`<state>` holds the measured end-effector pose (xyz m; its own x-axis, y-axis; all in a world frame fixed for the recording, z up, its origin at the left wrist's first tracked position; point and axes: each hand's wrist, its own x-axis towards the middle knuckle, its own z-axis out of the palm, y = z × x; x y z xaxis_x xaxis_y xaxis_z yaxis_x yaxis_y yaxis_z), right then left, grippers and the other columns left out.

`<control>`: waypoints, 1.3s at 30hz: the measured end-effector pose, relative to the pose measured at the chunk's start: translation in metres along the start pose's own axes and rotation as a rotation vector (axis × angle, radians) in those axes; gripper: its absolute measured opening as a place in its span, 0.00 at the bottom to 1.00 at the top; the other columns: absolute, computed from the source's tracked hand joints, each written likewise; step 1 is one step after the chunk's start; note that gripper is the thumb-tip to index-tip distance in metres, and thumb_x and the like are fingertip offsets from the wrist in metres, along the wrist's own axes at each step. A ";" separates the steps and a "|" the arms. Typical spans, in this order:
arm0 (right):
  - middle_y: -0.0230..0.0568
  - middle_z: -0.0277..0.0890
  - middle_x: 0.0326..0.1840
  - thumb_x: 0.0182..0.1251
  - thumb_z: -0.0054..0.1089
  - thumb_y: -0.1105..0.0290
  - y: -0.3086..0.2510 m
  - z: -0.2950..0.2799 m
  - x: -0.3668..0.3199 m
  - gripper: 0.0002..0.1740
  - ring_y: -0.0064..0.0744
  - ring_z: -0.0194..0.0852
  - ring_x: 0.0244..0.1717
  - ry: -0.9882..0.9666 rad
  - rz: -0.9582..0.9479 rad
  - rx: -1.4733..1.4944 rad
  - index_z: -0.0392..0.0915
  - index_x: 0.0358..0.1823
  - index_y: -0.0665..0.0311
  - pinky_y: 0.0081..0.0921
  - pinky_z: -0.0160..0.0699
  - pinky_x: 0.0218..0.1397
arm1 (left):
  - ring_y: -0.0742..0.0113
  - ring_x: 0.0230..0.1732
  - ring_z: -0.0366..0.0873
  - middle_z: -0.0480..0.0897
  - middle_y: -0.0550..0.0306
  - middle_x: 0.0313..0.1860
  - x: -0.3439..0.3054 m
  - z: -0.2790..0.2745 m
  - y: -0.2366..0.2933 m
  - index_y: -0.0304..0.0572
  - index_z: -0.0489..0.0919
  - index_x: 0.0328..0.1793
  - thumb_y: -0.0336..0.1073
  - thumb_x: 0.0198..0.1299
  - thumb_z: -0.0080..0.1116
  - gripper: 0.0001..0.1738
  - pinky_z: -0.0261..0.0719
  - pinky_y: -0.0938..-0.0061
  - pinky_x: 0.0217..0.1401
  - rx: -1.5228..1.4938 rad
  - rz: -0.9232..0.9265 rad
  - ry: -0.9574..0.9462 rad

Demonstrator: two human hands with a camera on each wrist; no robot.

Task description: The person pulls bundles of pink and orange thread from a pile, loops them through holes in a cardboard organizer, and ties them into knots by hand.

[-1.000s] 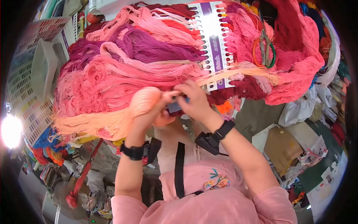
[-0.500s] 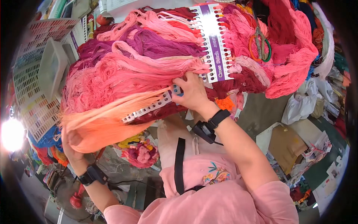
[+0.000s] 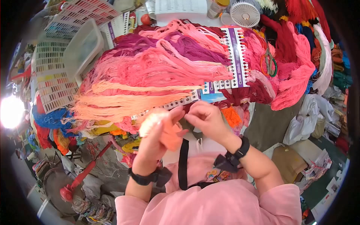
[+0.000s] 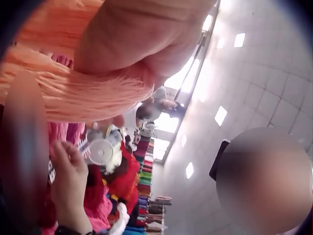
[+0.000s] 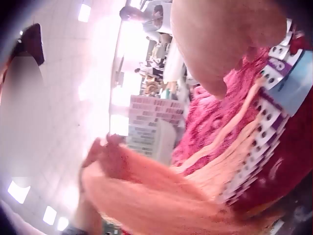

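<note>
Peach thread point(image 3: 170, 137) is looped around my left hand point(image 3: 150, 140) in front of my body; the left wrist view shows its strands point(image 4: 98, 98) stretched across the palm side. My right hand point(image 3: 210, 122) is just to the right, its thumb and fingers curled together, with no thread visible between them. Between the hands is a small gap. Beyond them a punched white card point(image 3: 187, 99) bears peach skeins point(image 3: 112, 107), and a blue piece point(image 3: 213, 98) lies by its right end.
Pink and purple skeins point(image 3: 138, 62) cover the surface, with a Cross Stitch card point(image 3: 236, 60) across them. Scissors point(image 3: 269, 63) lie on the right skeins. At the back left are a clear plastic box point(image 3: 84, 48) and colour charts point(image 3: 52, 75); a white fan point(image 3: 245, 15) stands behind.
My left hand has come from the far left to the middle with peach thread. My right hand has left the punched card and moved toward my body. More peach skeins now lie spread along the card.
</note>
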<state>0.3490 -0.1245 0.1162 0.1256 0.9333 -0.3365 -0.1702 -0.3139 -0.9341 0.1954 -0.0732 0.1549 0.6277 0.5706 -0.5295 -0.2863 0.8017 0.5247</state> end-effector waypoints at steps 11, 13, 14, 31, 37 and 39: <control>0.32 0.71 0.22 0.53 0.51 0.77 -0.061 0.038 -0.036 0.03 0.15 0.64 0.20 -0.136 0.201 0.468 0.74 0.27 0.69 0.11 0.62 0.22 | 0.70 0.44 0.72 0.73 0.51 0.46 -0.038 0.008 0.015 0.28 0.64 0.54 0.33 0.55 0.49 0.22 0.70 0.76 0.45 0.068 0.022 0.004; 0.32 0.72 0.25 0.53 0.50 0.77 -0.069 0.042 -0.039 0.04 0.15 0.66 0.24 -0.152 0.211 0.523 0.74 0.28 0.69 0.11 0.64 0.26 | 0.69 0.45 0.71 0.72 0.51 0.47 -0.041 0.007 0.021 0.27 0.65 0.53 0.33 0.56 0.46 0.20 0.69 0.76 0.47 0.005 0.022 -0.060; 0.32 0.72 0.25 0.54 0.50 0.77 -0.074 0.044 -0.041 0.04 0.15 0.66 0.24 -0.170 0.239 0.524 0.74 0.29 0.68 0.11 0.65 0.27 | 0.69 0.45 0.71 0.72 0.51 0.47 -0.043 0.006 0.023 0.27 0.65 0.53 0.33 0.56 0.46 0.20 0.69 0.76 0.47 0.008 0.026 -0.071; 0.32 0.73 0.28 0.54 0.50 0.75 -0.092 0.083 -0.046 0.07 0.15 0.67 0.28 -0.050 0.212 0.474 0.75 0.33 0.70 0.15 0.66 0.31 | 0.60 0.51 0.67 0.62 0.44 0.57 -0.062 -0.003 0.040 0.27 0.56 0.59 0.51 0.57 0.38 0.34 0.66 0.70 0.52 -0.112 0.051 -0.253; 0.32 0.73 0.29 0.53 0.52 0.76 -0.086 0.088 -0.043 0.07 0.15 0.68 0.30 -0.078 0.185 0.627 0.75 0.34 0.69 0.14 0.67 0.34 | 0.61 0.50 0.68 0.64 0.45 0.56 -0.066 -0.005 0.044 0.27 0.59 0.58 0.43 0.59 0.37 0.27 0.66 0.69 0.52 0.044 0.052 -0.089; 0.30 0.73 0.27 0.53 0.52 0.75 -0.086 0.093 -0.041 0.07 0.14 0.67 0.29 -0.041 0.126 0.510 0.75 0.33 0.69 0.14 0.67 0.32 | 0.61 0.50 0.68 0.64 0.45 0.56 -0.067 -0.006 0.045 0.27 0.59 0.57 0.42 0.59 0.38 0.26 0.66 0.70 0.52 -0.002 0.041 -0.120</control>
<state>0.2680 -0.1192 0.2217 0.0369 0.9030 -0.4280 -0.6369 -0.3088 -0.7064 0.1359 -0.0747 0.2101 0.6979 0.5774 -0.4238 -0.3144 0.7786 0.5431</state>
